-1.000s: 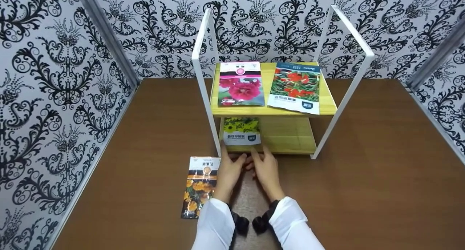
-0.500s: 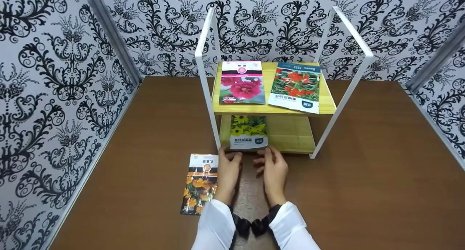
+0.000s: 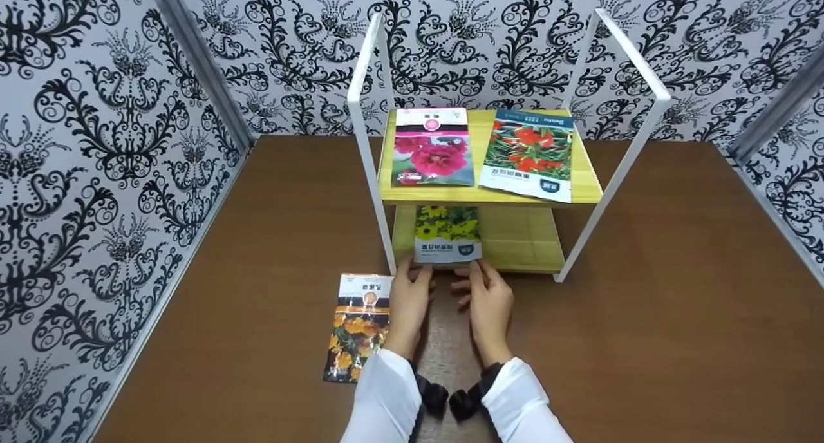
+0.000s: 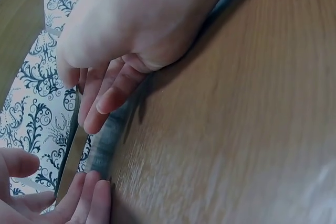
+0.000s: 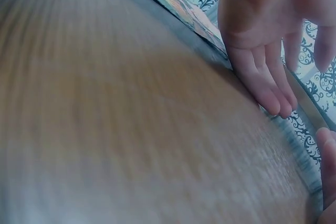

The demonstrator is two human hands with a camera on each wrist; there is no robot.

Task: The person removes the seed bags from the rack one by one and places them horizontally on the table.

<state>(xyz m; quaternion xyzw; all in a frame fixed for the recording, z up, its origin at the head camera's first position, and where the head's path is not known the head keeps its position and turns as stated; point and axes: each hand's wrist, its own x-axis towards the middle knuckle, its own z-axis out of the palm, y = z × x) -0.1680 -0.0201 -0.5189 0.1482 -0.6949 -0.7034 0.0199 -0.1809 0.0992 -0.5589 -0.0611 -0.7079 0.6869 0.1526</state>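
A seed packet with yellow flowers (image 3: 447, 234) lies on the lower board (image 3: 521, 237) of a small two-tier shelf, near the board's front edge. At the packet's near left corner are the fingertips of my left hand (image 3: 410, 298). My right hand (image 3: 491, 304) has its index fingertip at the near right corner. Both hands show loosely bent fingers; in the wrist views, the lower fingers of the left hand (image 4: 126, 35) and right hand (image 5: 268, 30) hang close over the tabletop. The packet's far part is hidden under the upper board.
The upper board (image 3: 476, 153) carries a pink-flower packet (image 3: 432, 150) and a red-flower packet (image 3: 531, 153). On the brown table (image 3: 270, 237), an orange-flower packet (image 3: 357, 327) lies left of my left forearm. White side frames (image 3: 373, 172) rise beside the boards; patterned walls stand behind.
The yellow-flower packet has shifted right along the lower board. My hands have spread apart from close together to the packet's two near corners, with little motion in the last half second.
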